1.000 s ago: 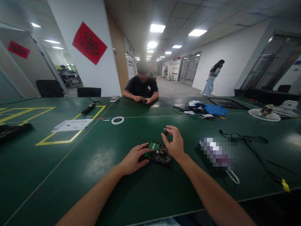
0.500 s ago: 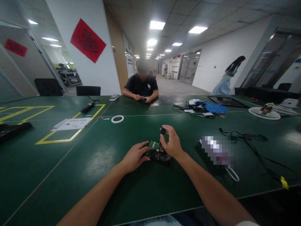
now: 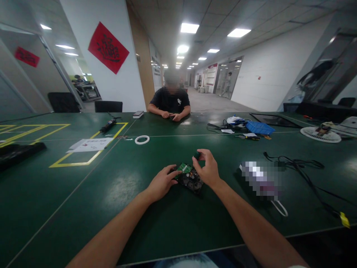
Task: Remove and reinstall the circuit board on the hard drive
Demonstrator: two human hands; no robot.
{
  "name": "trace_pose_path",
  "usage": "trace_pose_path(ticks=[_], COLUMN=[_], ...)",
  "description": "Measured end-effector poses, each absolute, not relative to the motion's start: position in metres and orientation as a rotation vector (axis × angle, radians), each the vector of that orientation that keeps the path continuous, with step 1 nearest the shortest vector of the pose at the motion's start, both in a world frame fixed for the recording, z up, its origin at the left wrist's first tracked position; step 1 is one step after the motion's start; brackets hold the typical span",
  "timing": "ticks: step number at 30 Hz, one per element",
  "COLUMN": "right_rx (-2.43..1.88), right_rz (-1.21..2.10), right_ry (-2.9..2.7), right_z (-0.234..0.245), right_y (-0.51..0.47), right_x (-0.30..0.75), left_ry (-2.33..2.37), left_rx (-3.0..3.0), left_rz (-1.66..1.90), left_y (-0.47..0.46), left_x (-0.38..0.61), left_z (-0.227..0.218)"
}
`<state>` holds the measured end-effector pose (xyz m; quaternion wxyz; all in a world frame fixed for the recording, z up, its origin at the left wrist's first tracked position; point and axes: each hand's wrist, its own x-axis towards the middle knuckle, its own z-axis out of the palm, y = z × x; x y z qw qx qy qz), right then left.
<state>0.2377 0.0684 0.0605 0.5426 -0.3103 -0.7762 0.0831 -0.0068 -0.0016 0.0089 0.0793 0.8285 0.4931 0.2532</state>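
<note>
A small dark device with a green circuit board [image 3: 189, 178] lies on the green table [image 3: 134, 208] in front of me. My left hand [image 3: 161, 183] rests on its left edge, fingers curled against it. My right hand [image 3: 206, 169] hovers over the device's far right side, thumb and fingertips pinched on a small dark part [image 3: 196, 156] that stands above the board. What the part is I cannot make out.
A blurred object [image 3: 260, 179] with a white loop lies to the right, black cables [image 3: 301, 167] beyond it. A white tape ring [image 3: 142, 140], paper sheet [image 3: 90, 144], blue tray [image 3: 259, 127] and white fan grille [image 3: 320, 134] lie farther off. A person [image 3: 170, 102] sits opposite.
My right hand has lowered the pinched dark part closer to the board. My left hand has stayed on the device. The person walking at the far right has gone out of view.
</note>
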Motion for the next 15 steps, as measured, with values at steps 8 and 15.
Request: trace_pose_path(ticks=[8, 15], right_rx=[-0.738, -0.829], right_rz=[0.251, 0.169], right_ry=[-1.844, -1.879], right_z=[0.059, 0.061], right_y=[0.070, 0.068], right_x=[0.236, 0.237], left_ry=[1.444, 1.437], left_rx=[2.461, 2.482], left_rz=[0.784, 0.782], left_y=[-0.009, -0.010], left_x=[-0.004, -0.003], left_z=[0.016, 0.019])
